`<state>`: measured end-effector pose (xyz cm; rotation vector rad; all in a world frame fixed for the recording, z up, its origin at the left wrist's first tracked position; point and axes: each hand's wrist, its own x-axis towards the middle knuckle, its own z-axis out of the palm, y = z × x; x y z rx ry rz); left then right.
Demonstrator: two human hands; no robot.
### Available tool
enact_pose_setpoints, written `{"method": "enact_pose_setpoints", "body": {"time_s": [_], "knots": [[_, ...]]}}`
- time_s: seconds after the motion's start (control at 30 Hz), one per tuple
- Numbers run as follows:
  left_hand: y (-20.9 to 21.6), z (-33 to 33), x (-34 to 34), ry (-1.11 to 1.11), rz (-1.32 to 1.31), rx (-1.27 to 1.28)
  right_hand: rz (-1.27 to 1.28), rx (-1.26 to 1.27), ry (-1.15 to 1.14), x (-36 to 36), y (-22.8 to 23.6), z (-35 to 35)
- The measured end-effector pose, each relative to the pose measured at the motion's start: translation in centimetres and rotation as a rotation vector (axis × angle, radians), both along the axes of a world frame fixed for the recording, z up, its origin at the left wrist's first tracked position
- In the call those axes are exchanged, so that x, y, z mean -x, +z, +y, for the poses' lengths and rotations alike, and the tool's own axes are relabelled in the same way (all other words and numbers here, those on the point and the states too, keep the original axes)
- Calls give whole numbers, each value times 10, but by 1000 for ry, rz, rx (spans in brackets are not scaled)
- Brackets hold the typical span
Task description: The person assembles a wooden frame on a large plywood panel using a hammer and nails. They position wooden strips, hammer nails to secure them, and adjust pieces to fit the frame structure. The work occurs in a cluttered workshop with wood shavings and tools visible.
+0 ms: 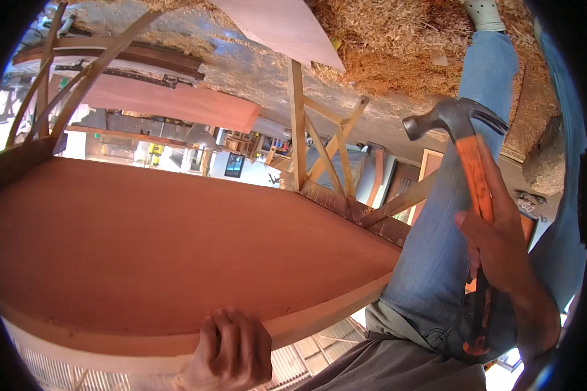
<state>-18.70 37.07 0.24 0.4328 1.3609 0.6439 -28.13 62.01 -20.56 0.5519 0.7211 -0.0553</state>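
My right hand [502,241] is wrapped round the handle of a claw hammer [474,166], with its dark metal head raised above the fist. The handle is orange near the head and dark lower down, ending in an orange tip. My left hand [231,348] is closed over the pale rim of a large reddish-brown wooden panel [182,247], knuckles bent on top. The left thumb is hidden. Hammer and panel are apart from each other.
Wooden braces [298,124] stand along the panel's far edge. A leg in blue jeans [430,221] is between the panel and the hammer. Wood shavings [398,52] cover the floor, with a pale board [287,29] there. Another reddish board [176,101] is farther left.
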Motion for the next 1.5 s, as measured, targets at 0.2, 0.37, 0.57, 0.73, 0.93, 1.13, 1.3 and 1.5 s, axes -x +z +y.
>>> {"method": "enact_pose_setpoints", "body": {"time_s": [0.2,0.37,0.57,0.73,0.93,1.13,1.3,1.5], "knots": [[2,-1,-8,-2,132,52,-29,495,-148,-36,24,27],[1,-4,-12,-10,138,-4,-249,485,-64,-39,29,19],[3,-5,-14,-16,194,-18,-606,549,-108,-40,54,9],[4,-1,-16,-36,169,-30,-899,370,-41,-42,64,-16],[-1,-6,-21,35,145,-30,147,168,-86,-33,4,-3],[0,-2,-14,-36,181,-1,553,79,-8,-29,-20,-28],[10,1,-26,-41,193,-57,541,284,160,-38,-14,-35],[1,-20,-23,-28,192,-294,471,345,177,-43,-16,-35]]}}
